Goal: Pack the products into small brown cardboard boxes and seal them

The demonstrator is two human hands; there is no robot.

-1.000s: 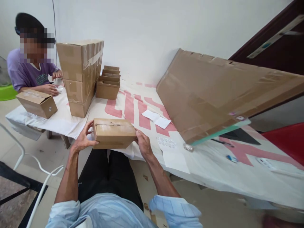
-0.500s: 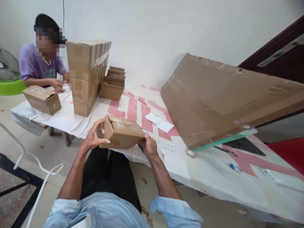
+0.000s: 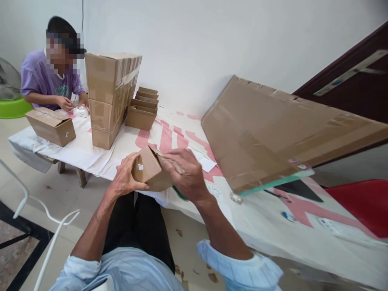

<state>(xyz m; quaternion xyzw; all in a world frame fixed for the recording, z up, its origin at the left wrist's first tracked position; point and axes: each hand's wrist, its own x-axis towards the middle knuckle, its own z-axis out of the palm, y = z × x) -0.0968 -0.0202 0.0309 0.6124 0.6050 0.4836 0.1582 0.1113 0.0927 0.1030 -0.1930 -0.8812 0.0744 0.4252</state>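
A small brown cardboard box (image 3: 154, 178) is held over the table's near edge, its taped end with a small white sticker turned toward the left. My left hand (image 3: 125, 176) grips that left end, thumb below and fingers above. Across the top and right part of the box lies my right hand (image 3: 188, 173), its fingers along the top flap, hiding much of the lid. Part of a dark green round object shows under my right hand; the rest of it is hidden.
Tall stacked boxes (image 3: 104, 101) and an open box with dividers (image 3: 141, 115) stand behind. Another box (image 3: 51, 127) sits at left near a person (image 3: 50, 81) handling a white item. A large cardboard sheet (image 3: 273, 133) leans at right. White papers (image 3: 206, 162) lie on the cloth-covered table (image 3: 273, 230).
My right hand has moved from the box's right end onto its top. The box has turned, showing more of its stickered end. The view has shifted slightly.
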